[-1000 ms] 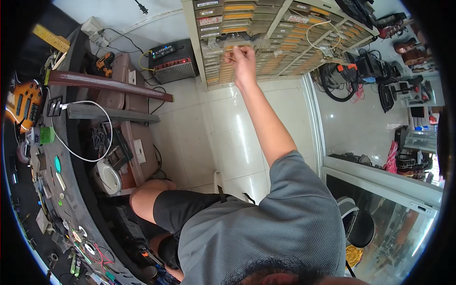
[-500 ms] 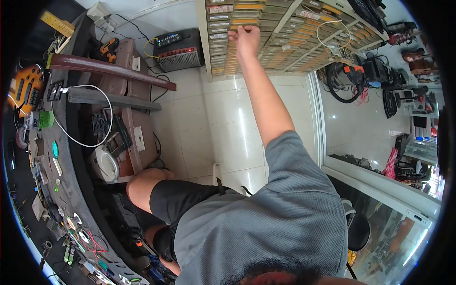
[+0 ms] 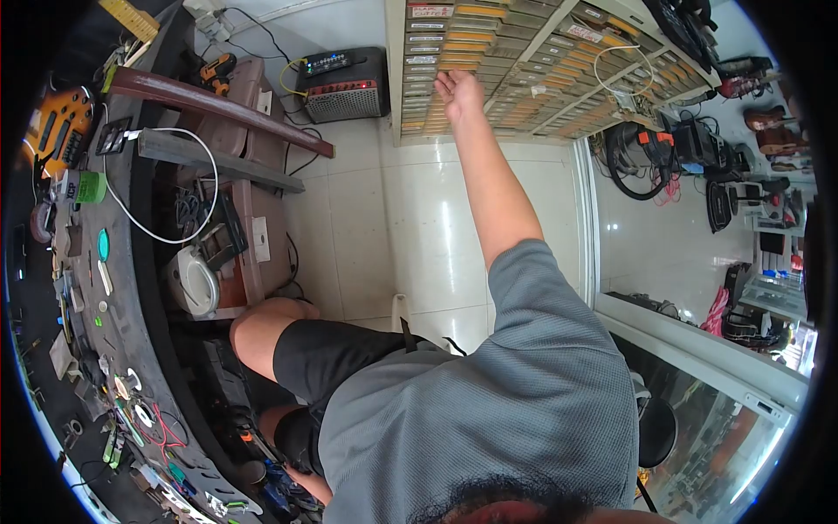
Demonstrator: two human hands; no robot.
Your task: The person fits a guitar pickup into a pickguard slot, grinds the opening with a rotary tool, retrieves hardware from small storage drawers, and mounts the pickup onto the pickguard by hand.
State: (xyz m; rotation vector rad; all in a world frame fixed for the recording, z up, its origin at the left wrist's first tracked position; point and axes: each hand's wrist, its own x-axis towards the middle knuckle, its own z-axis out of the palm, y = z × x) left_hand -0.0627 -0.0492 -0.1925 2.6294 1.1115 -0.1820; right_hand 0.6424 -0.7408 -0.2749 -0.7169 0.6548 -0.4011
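Beige-framed cabinet [image 3: 395,87], labelled drawers [image 3: 426,50], contents hidden, right hand [image 3: 460,91] near fronts

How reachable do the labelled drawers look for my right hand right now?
Probably yes: the right hand is at or just in front of the labelled drawers, and nothing visible blocks the way.

The floor [image 3: 367,227] is laid with pale, glossy tiles, and 1 amp [image 3: 345,96] and, just beside it, 1 many-drawered cabinet [image 3: 515,96] are set on it. The dark bench [image 3: 131,323] is strewn with small items, among which 1 teal item [image 3: 104,244] and red wire [image 3: 162,430] are seen.
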